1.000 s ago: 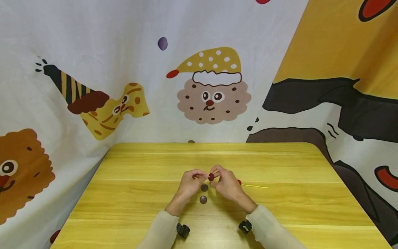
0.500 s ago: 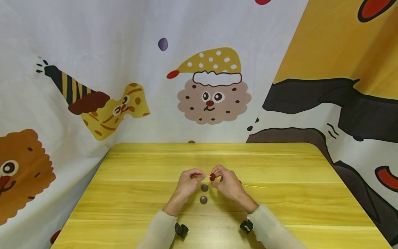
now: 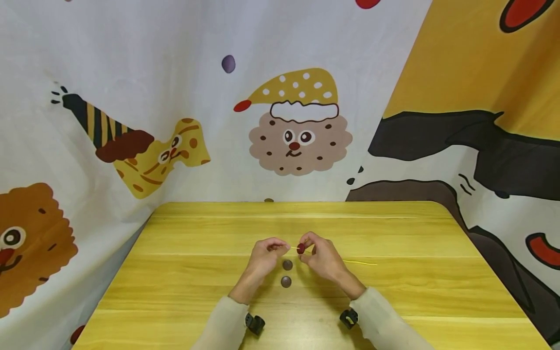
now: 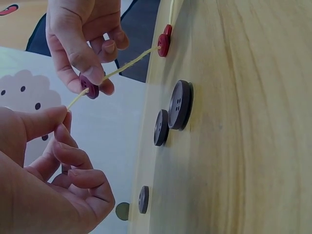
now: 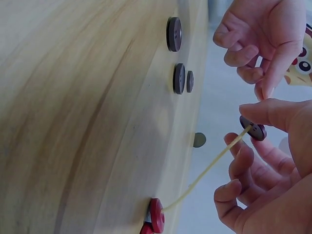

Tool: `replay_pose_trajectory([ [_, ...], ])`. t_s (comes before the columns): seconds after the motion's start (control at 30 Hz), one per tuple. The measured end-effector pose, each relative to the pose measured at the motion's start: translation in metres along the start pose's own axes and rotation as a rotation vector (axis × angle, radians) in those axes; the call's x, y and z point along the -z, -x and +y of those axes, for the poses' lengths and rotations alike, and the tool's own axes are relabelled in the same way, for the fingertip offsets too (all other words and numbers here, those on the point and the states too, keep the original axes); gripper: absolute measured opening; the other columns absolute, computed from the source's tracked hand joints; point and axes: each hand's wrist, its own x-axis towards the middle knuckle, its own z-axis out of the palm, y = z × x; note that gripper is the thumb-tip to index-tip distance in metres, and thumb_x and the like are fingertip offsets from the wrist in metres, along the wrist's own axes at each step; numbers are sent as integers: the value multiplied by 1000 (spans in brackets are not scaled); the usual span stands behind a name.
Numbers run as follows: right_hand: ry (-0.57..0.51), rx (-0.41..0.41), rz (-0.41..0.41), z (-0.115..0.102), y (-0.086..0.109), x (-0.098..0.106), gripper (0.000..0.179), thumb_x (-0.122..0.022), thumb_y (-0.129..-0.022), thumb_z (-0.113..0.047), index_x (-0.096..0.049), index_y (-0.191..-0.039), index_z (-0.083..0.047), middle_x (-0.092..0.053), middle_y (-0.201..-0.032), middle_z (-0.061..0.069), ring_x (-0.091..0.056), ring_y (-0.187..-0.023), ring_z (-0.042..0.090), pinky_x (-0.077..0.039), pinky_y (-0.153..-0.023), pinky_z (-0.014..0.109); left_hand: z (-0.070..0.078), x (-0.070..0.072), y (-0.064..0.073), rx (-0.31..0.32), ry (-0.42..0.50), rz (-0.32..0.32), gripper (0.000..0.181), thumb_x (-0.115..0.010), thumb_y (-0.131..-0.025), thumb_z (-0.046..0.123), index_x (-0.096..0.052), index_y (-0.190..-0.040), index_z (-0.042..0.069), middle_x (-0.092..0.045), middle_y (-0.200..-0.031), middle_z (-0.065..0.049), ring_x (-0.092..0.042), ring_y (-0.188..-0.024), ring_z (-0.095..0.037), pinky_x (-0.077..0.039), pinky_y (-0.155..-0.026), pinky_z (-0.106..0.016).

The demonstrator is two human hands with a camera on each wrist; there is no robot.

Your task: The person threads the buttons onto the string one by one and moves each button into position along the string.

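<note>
My left hand [image 3: 261,260] pinches the end of a yellow string [image 4: 129,64] between thumb and forefinger. Close to its right, my right hand [image 3: 323,260] holds a dark red button [image 3: 301,248] by the edges with thumb and fingers. The string passes through this button, with a short length showing between the two hands. From the button's other side it runs down to red buttons [image 4: 164,45] lying on the table, which the right hand hides in the head view. Several dark brown buttons lie below the hands, among them a large one [image 4: 180,105] and a smaller one [image 4: 143,200].
The wooden table [image 3: 197,291] reaches back to a cartoon-printed curtain [image 3: 175,58]. The string's far end [image 3: 360,263] lies on the wood to the right of the right hand. Both wrists wear a small black camera, the left one [image 3: 255,323] below its sleeve cuff.
The hands have drawn slightly apart, the right one moving right with the dark red button. More string shows between them, and the red button behind the right hand has gone out of sight.
</note>
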Motion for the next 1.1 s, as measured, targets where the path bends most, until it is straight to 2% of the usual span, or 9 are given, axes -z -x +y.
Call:
replay_pose_trajectory([
  [0.43, -8, 8, 1, 3, 1, 3, 26, -79, -81, -2, -65, -100, -14, -69, -91, -1, -49, -59, 17, -39, -52, 24, -1, 3, 0, 3, 3, 0, 16, -71, -92, 20, -73, -96, 5, -60, -88, -4, -50, -81, -18, -42, -67, -28],
  [0.57, 9, 15, 17, 5, 1, 3, 25, -79, -81, -2, -66, -98, -15, -69, -89, -3, -51, -66, 15, -41, -59, 26, 0, 3, 1, 3, 6, -1, 15, -71, -92, 20, -73, -96, 5, -59, -88, -4, -50, -82, -18, -42, -67, -28],
  [0.77, 18, 38, 20, 6, 0, 5, 25, -80, -80, -1, -67, -96, -14, -69, -89, -2, -60, -88, 24, -47, -79, 40, 1, 4, 2, -1, 10, -10, 16, -70, -92, 20, -73, -97, 5, -58, -89, -4, -50, -83, -18, -42, -69, -28],
  [0.9, 20, 67, 11, 6, 1, 5, 24, -80, -79, -1, -67, -96, -11, -71, -90, 0, -61, -93, 32, -48, -83, 50, 0, 4, 2, -3, 12, -18, 17, -70, -92, 20, -73, -97, 5, -57, -89, -4, -49, -83, -18, -42, -69, -28],
  [1.1, 29, 90, 9, 8, 1, 5, 24, -80, -80, -1, -68, -98, -10, -71, -92, 1, -62, -94, 32, -49, -83, 51, -1, 4, 1, 1, 12, -19, 17, -71, -92, 21, -73, -97, 5, -57, -89, -4, -49, -83, -19, -42, -69, -29],
])
